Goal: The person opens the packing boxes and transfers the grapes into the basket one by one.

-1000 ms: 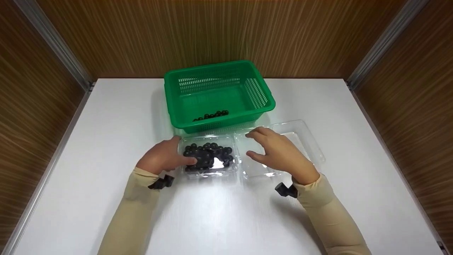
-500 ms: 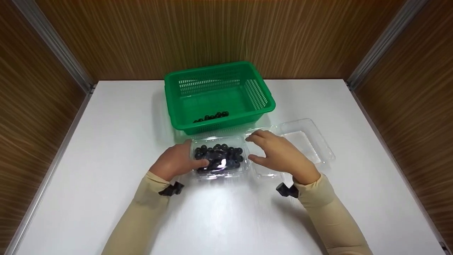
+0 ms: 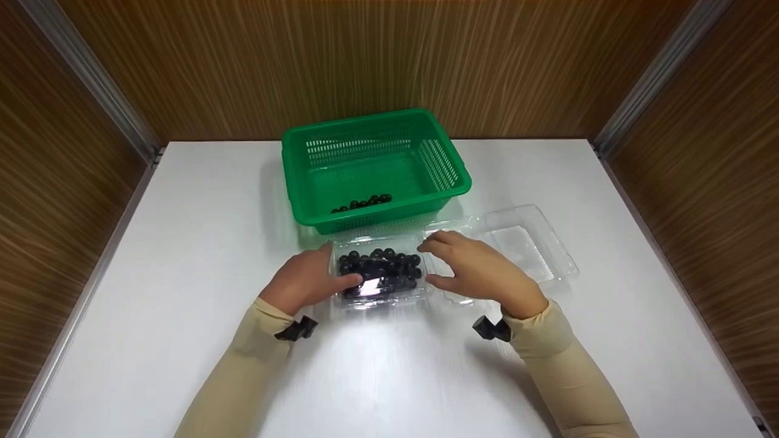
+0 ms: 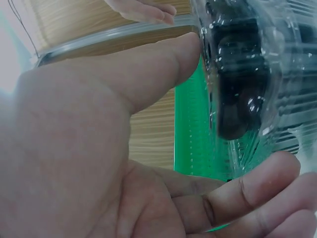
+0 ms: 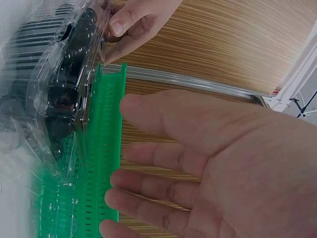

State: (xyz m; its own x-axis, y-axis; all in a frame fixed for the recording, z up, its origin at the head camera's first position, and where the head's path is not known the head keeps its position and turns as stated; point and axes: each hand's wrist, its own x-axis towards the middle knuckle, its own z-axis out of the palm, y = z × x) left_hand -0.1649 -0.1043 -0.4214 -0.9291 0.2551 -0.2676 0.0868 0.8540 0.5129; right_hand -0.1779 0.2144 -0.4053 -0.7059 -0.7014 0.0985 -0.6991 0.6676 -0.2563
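Thumb [image 4: 153, 69] and fingers [image 4: 267, 181] of the left hand [image 3: 304, 283] grip a clear box [image 3: 383, 302] by its left end, the thumb lying over its top. Dark balls [image 3: 380, 267] fill much of it, and it sits on the white table [image 3: 389, 377], just in front of a green basket [image 3: 297, 182]. Right hand [image 3: 478, 267] is released: thumb and fingers parted, slightly bent, near the box's right end; whether a fingertip touches the box I cannot tell. It hangs over a clear container [image 3: 557, 246], hiding part of it. More dark balls [image 3: 365, 201] lie inside the basket, partly hidden by its near wall. Wooden panels [image 3: 365, 67] rise behind and at both sides.
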